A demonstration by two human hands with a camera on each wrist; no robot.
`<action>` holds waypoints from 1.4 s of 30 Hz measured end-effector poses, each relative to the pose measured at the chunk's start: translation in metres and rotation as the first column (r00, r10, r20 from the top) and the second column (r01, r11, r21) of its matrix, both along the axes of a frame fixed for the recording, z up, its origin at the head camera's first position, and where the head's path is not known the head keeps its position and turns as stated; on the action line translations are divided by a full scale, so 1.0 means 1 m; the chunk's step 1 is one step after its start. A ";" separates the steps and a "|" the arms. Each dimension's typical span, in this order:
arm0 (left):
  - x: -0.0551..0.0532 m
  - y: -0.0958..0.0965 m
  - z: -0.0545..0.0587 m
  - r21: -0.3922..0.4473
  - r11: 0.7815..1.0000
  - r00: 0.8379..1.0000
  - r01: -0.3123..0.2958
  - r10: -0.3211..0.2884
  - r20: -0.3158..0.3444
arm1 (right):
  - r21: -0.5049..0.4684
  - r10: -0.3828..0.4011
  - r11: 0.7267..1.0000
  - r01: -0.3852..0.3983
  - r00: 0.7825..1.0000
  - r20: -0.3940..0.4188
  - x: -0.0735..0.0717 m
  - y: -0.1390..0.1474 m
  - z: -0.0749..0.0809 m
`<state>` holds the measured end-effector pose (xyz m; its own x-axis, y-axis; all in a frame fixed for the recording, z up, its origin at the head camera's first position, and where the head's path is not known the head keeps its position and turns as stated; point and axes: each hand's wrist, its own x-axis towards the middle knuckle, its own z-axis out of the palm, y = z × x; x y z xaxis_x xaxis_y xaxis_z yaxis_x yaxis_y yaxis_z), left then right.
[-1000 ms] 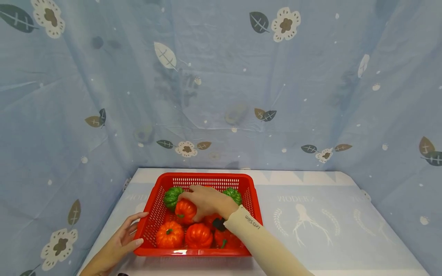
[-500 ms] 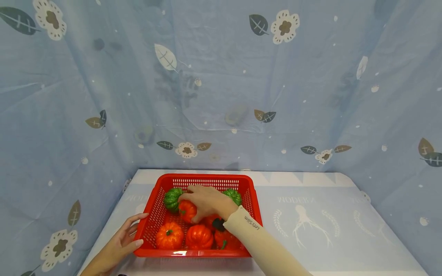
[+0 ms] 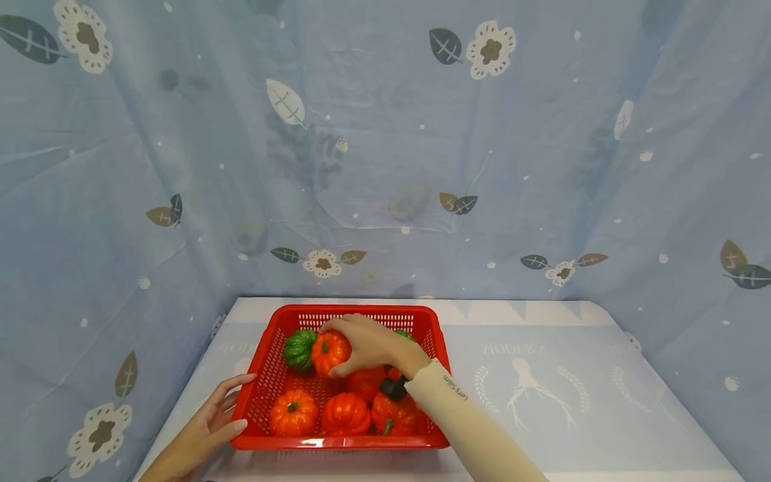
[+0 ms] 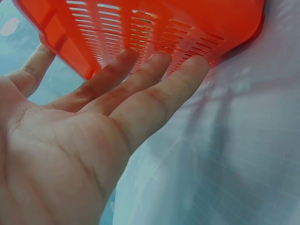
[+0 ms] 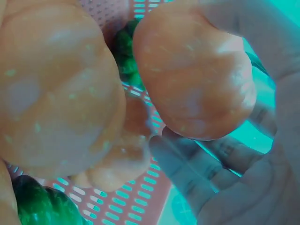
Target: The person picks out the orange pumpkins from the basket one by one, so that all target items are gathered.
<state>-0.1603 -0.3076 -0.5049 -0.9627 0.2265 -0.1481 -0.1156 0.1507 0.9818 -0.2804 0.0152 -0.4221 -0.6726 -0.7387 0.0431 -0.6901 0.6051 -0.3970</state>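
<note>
In the head view, my right hand (image 3: 373, 345) grips a small orange-red pumpkin (image 3: 330, 353) inside a red plastic basket (image 3: 355, 308). The right wrist view shows the pumpkin (image 5: 194, 75) between thumb and fingers, with other pumpkins close by. A green pumpkin (image 3: 299, 351) lies just left of it. Along the front sit an orange pumpkin (image 3: 293, 413), a red pumpkin (image 3: 346, 414) and another red-orange pumpkin (image 3: 394, 415). My left hand (image 3: 207, 422) is at the basket's left side; in the left wrist view its extended fingers (image 4: 154, 101) reach against the slotted outer wall.
The basket stands on a table with a pale printed cloth (image 3: 542, 381), which stretches away to the right. A second green pumpkin (image 3: 405, 334) is mostly hidden behind my right hand. Blue patterned curtains (image 3: 385, 167) close in the back and sides.
My right hand has raised the orange-red pumpkin slightly and tipped it so its green stem faces the camera. The left hand stays at the basket's side.
</note>
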 end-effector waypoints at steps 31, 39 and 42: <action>-0.003 -0.001 -0.008 -0.021 0.999 0.999 -0.025 0.024 -0.040 | -0.392 -0.149 0.902 0.182 0.982 0.112 0.011 0.102 0.027; -0.003 -0.001 -0.010 -0.025 1.000 0.998 -0.018 0.017 -0.059 | -0.452 -0.207 0.857 0.246 0.969 0.134 0.012 0.144 0.018; -0.002 -0.001 -0.010 -0.016 1.000 0.997 -0.013 0.012 -0.080 | -0.455 -0.253 0.842 0.289 0.957 0.138 0.014 0.160 0.014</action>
